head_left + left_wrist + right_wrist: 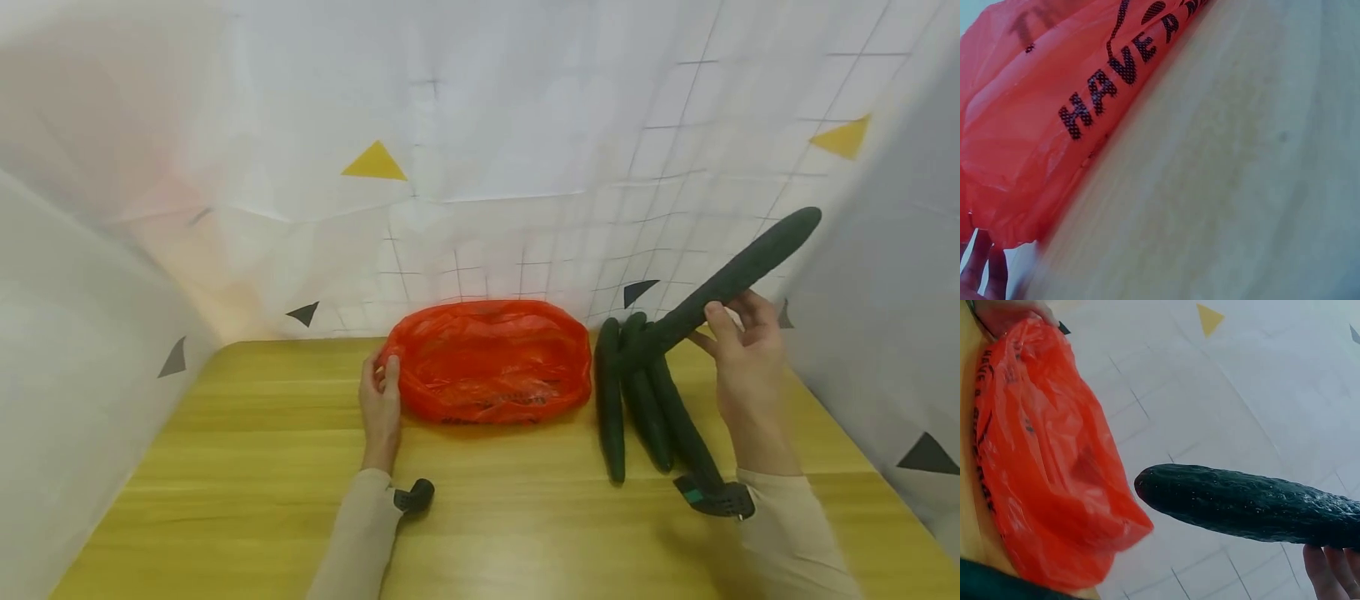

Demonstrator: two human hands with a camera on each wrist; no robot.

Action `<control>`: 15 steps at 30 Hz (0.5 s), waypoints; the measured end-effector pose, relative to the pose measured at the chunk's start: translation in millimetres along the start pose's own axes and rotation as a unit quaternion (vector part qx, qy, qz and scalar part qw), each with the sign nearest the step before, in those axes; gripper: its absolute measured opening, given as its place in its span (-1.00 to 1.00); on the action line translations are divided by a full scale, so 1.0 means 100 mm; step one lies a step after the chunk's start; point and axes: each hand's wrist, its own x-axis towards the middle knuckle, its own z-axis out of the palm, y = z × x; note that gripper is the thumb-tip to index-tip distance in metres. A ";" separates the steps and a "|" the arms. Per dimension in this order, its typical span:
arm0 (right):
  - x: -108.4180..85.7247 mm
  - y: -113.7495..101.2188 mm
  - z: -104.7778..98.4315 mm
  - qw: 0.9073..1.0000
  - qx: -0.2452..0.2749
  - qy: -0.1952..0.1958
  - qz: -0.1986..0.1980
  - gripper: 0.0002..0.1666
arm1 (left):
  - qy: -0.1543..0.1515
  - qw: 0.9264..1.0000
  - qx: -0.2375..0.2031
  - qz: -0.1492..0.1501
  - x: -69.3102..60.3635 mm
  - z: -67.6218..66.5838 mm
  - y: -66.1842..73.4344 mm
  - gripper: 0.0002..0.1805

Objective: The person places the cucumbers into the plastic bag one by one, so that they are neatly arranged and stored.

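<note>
A long dark green cucumber [738,271] is held up off the table by my right hand [750,358], thumb on one side and fingers on the other. In the right wrist view the cucumber [1241,503] points its rounded end toward the red plastic bag [1054,450]. My left hand [381,404] grips the left rim of that bag [487,412], which lies with its mouth spread wide. Black lettering shows on the bag [1029,137] in the left wrist view. Below the held cucumber, several more cucumbers [611,417] lie side by side, right of the bag.
The yellow wooden table [247,467] ends at a white sheet hung behind it [487,150], marked with grid lines and triangles. White sheets also stand at left [67,358] and right [892,333]. A small black device [716,498] is strapped on each wrist.
</note>
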 end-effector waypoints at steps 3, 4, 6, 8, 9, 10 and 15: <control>-0.02 0.03 0.09 1.000 0.005 -0.011 -0.003 -0.50 | 0.011 1.000 0.006 0.007 0.02 -0.01 -0.05 -0.46; -0.03 0.04 0.11 1.000 0.003 -0.016 -0.006 -0.51 | 0.014 1.000 0.008 0.010 0.02 -0.01 -0.06 -0.46; -0.04 0.07 0.15 1.000 0.004 -0.025 -0.010 -0.51 | 0.018 1.000 0.008 0.015 0.03 -0.01 -0.08 -0.45; -0.05 0.10 0.19 0.999 0.005 -0.033 -0.013 -0.51 | 0.023 1.000 0.006 0.018 0.03 -0.01 -0.08 -0.45; -0.05 0.11 0.21 0.999 0.006 -0.035 -0.016 -0.51 | 0.024 1.000 0.004 0.018 0.03 -0.01 -0.08 -0.46; -0.06 0.12 0.22 0.999 0.005 -0.037 -0.018 -0.52 | 0.024 1.000 0.003 0.018 0.03 -0.01 -0.08 -0.46; -0.10 0.16 0.31 0.999 -0.012 -0.040 -0.018 -0.52 | 0.011 1.000 -0.020 0.008 0.02 -0.02 -0.01 -0.48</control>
